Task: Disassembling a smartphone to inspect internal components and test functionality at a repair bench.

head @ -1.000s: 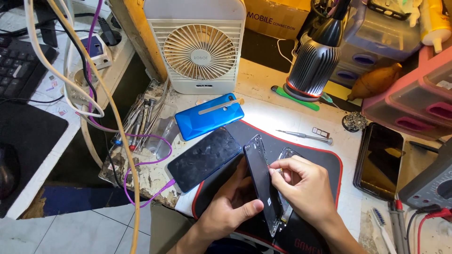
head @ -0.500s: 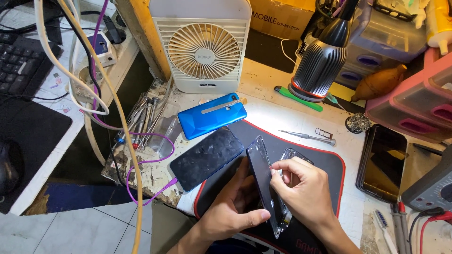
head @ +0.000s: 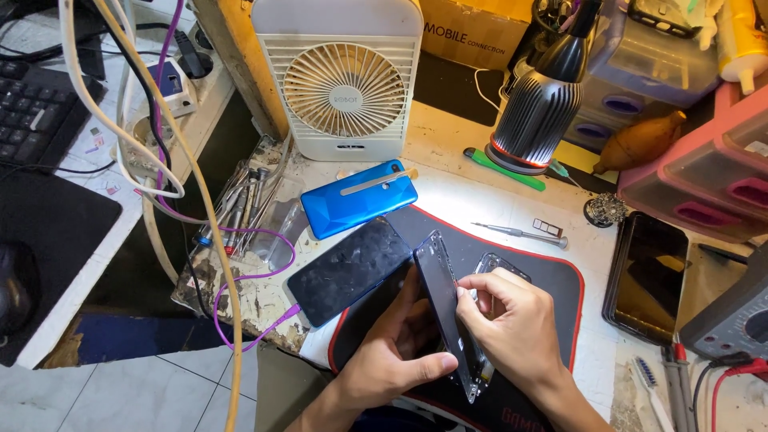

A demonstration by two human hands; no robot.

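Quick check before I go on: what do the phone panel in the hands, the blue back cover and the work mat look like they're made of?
Phone panel, held on edge by the left hand and right hand: dark, glossy, probably glass with a thin frame; it reflects light.
Blue back cover: shiny faceted sheen, likely plastic or coated glass; cannot tell which.
Work mat: matte black with red stitched edging, apparently fabric-topped rubber.

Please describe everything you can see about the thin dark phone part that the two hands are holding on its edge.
The phone part is a thin, flat, dark panel with a glossy face and a clear or pale rim. It stands on its long edge, tilted, above the black mat with red border. The left hand grips it from below, thumb across its lower end. The right hand pinches its upper edge with the fingertips. Whether it is cracked cannot be told.
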